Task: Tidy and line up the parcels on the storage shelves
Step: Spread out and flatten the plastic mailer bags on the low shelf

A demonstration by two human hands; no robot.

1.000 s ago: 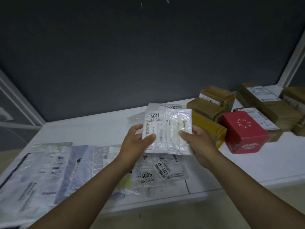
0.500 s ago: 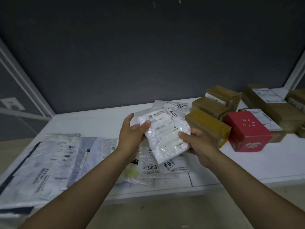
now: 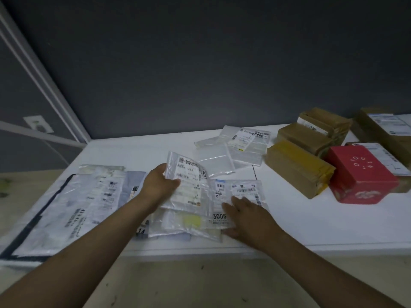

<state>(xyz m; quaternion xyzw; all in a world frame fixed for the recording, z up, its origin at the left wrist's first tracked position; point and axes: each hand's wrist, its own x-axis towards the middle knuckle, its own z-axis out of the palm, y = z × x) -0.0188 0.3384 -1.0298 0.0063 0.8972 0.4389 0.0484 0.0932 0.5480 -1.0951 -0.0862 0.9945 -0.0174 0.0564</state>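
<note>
Left hand (image 3: 159,185): clamped on the left edge of a clear plastic packet, thumb across its top face and the other fingers hidden beneath. The forearm reaches in from the lower left with the wrist straight.
Right hand (image 3: 246,216): flat and unclenched, palm down, fingers stretched forward over the stack of packets. It holds nothing and only presses. Its forearm comes in from the lower right.
Hands together: apart, with the packet's label and part of the stack between them.
Held packet (image 3: 189,185): label up, over the stack near the shelf's front edge, its far end bowed upward. Whether its near end lies on the stack I cannot tell.
Why so held: the right hand probably pins the stack so it cannot slide while the left sets the packet squarely on top.
Stack of packets (image 3: 219,216): several thin bags overlapped at the middle of the front edge. One reads "3005".
Shelf (image 3: 133,152): a white board with a dark wall behind.
Large mailers (image 3: 66,207): flat and overlapped toward the front left corner, just beside the stack.
Loose bags (image 3: 242,147): clear and askew near the back edge, probably not yet sorted.
Brown boxes (image 3: 295,167): grouped on the right of the shelf.
Red box (image 3: 360,172): just beside the brown boxes, nearer the front.
</note>
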